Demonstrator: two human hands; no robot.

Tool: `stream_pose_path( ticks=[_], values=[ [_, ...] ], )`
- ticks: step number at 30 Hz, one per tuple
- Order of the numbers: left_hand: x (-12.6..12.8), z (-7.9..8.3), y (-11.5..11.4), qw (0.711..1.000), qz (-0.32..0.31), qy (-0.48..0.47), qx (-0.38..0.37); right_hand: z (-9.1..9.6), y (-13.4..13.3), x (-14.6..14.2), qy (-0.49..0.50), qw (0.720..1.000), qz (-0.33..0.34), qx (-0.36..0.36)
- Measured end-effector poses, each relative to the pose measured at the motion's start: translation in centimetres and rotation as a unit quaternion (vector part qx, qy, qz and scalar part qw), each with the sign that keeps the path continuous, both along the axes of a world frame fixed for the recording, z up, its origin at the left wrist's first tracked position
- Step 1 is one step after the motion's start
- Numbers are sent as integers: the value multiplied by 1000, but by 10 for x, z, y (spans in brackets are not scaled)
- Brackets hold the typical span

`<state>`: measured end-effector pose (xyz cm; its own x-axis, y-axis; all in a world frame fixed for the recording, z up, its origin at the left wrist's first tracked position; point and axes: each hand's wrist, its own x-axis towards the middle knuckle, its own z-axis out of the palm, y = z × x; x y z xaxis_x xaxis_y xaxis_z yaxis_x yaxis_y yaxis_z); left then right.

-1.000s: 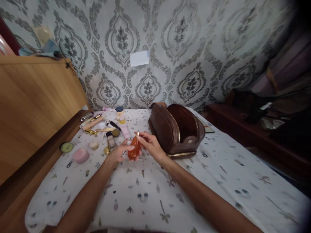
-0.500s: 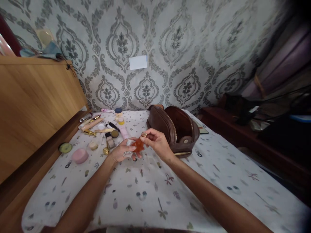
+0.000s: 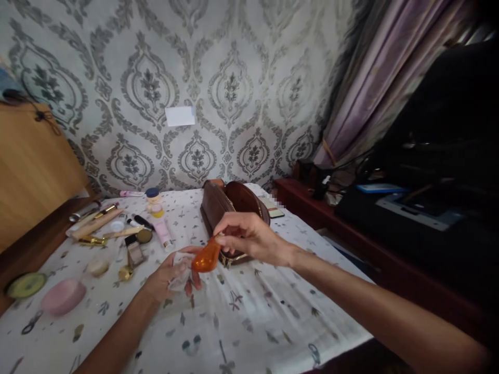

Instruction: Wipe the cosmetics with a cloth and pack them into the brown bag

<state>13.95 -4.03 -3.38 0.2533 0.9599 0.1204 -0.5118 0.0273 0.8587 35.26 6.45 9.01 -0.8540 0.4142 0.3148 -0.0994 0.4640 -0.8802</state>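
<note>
My right hand pinches a small orange see-through bottle by its narrow top, with the wide end tilted down to the left. My left hand is closed on a crumpled white wipe, close beside the bottle; whether the wipe touches the bottle I cannot tell. Behind my right hand stands a brown cosmetic bag with its zipped top open, partly hidden by that hand. Left of the bag lie a pink tube and a foundation bottle, near its gold cap.
On the patterned white cloth are a pink round case, a green-topped round container, a blue-lidded jar and several brushes and tubes. A phone lies behind the bag. A wooden cabinet borders the left.
The view has turned to the right and come closer. The orange bottle, earlier resting against the left hand's wipe, is now held by its top, further out from the left fingers.
</note>
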Motion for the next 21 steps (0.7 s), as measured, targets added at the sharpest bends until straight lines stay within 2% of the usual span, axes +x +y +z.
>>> stream_pose_path(
  ticks=[3, 7, 9, 12, 17, 21],
  values=[
    [2, -1, 2, 1000, 8, 15, -13, 19, 17, 19, 12, 998, -57, -16],
    [2, -7, 3, 997, 37, 58, -42, 33, 49, 38, 15, 984, -158, 77],
    [3, -10, 2, 994, 44, 79, -60, 36, 63, 43, -1, 974, -187, 130],
    [7, -14, 2, 989, 33, 112, -94, 40, 77, 45, -36, 965, -192, 176],
    [11, -21, 0, 977, -21, 141, -158, 45, 89, 44, -61, 956, -208, 198],
    [5, -35, -7, 952, -41, 168, -252, 49, 93, 48, -101, 937, -227, 246]
  ],
)
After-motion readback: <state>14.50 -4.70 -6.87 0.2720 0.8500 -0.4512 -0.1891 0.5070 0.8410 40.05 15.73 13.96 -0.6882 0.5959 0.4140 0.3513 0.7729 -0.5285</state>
